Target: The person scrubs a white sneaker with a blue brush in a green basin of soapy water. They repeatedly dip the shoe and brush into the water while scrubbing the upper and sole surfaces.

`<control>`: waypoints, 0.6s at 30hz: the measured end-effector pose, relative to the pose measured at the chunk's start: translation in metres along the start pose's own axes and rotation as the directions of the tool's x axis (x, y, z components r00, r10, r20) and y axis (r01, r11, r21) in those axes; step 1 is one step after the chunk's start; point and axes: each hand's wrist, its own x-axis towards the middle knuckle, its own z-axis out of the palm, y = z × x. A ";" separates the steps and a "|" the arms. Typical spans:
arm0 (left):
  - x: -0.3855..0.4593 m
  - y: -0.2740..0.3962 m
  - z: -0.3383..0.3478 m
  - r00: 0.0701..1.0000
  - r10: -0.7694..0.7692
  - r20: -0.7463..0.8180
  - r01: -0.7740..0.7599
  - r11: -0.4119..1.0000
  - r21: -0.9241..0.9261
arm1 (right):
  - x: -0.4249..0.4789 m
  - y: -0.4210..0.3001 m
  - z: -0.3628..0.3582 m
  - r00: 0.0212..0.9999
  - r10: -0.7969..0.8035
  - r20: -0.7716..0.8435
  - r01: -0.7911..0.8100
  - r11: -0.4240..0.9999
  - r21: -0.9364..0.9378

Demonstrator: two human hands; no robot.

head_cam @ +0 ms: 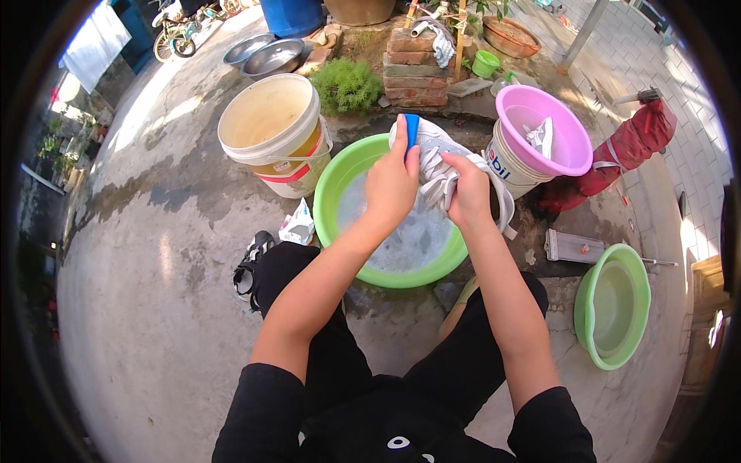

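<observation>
Above a green plastic basin (324, 231) of sudsy water, my left hand (391, 182) grips a blue brush (411, 136), its bristles hidden, against the toe end of a white lace-up sneaker (437, 139). My right hand (470, 191) holds the same sneaker around its laces and tongue, with the heel end pointing right. The shoe's far side is hidden. Another white shoe (541, 138) lies inside a pink basin (579, 156), which rests on a white bucket (503, 156) at the right.
A large white bucket (272, 121) stands left of the green basin, with a crumpled packet (297, 224) near its foot. Stacked bricks (414, 75) and a leafy plant (347, 87) are ahead. A second green basin (642, 307) and a wrapped red bundle (613, 156) are at the right.
</observation>
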 end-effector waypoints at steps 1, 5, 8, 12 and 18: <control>-0.014 0.007 0.003 0.998 0.059 0.023 -0.059 0.998 -0.013 | 0.001 -0.004 0.005 1.000 -0.012 0.006 0.012 1.000 0.024; -0.034 0.005 0.004 0.964 0.188 0.188 -0.168 0.979 -0.114 | -0.008 -0.025 0.017 0.993 0.033 0.114 -0.044 0.995 0.094; 0.010 -0.004 -0.006 1.000 -0.022 0.021 0.022 0.999 -0.031 | -0.002 -0.015 0.014 0.994 0.009 0.109 -0.025 0.989 0.143; -0.012 0.008 0.006 1.000 0.020 0.012 -0.016 0.965 -0.261 | 0.004 -0.009 0.007 0.999 -0.035 0.013 0.035 0.999 0.019; 0.017 -0.008 -0.005 0.999 -0.023 0.025 0.022 0.999 0.043 | -0.007 -0.004 0.011 0.992 -0.095 0.087 0.099 0.994 -0.042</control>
